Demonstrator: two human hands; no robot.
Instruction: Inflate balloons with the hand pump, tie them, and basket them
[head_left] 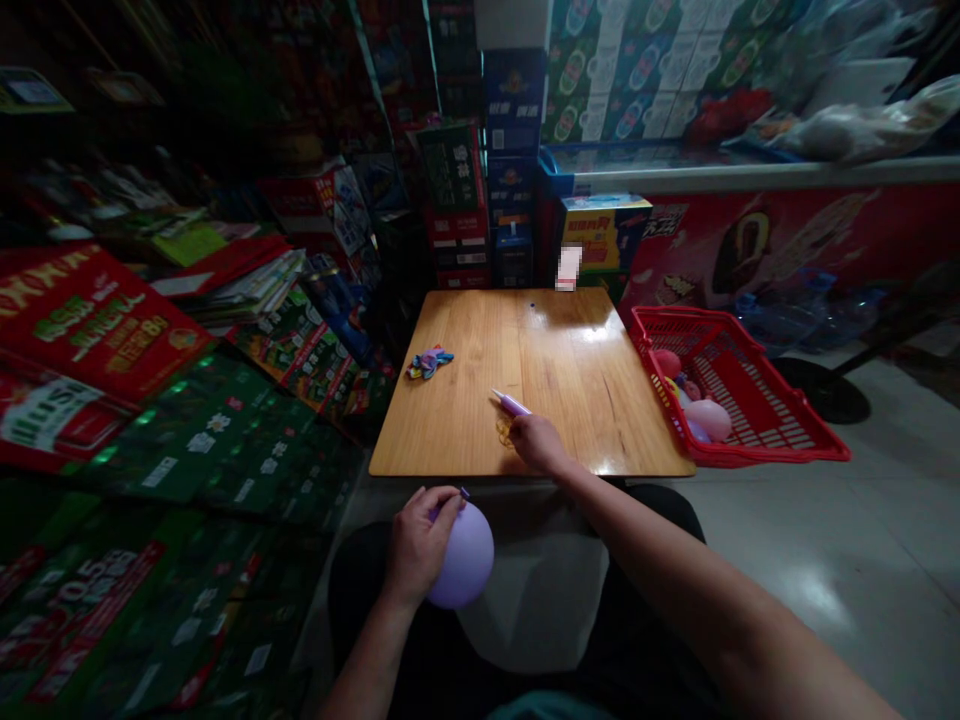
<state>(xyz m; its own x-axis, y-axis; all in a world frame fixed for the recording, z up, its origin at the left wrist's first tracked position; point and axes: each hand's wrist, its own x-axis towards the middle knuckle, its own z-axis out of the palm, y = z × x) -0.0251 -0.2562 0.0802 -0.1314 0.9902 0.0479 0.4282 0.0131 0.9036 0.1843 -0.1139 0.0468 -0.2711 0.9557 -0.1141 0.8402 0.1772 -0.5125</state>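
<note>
Below the table's front edge, my left hand (pixel 421 540) pinches the neck of an inflated purple balloon (pixel 469 560), its rolled mouth showing above my fingers. My right hand (pixel 536 443) rests over the table with its fingers closed at the rear of a slim purple balloon pump (pixel 514 404). The pump's pale nozzle points away to the left. Thin yellow rubber bands (pixel 504 432) lie beside and partly under my right fingers. Farther left on the wooden table (pixel 465 400) is a small pile of uninflated coloured balloons (pixel 430 362).
A red plastic basket (pixel 780 400) on the right contains several balloons, including a pink one (pixel 709 420). Stacked green cartons (pixel 187 470) crowd the left side. A pixelated pale object (pixel 568 268) stands at the table's far edge, before a yellow box (pixel 596 235).
</note>
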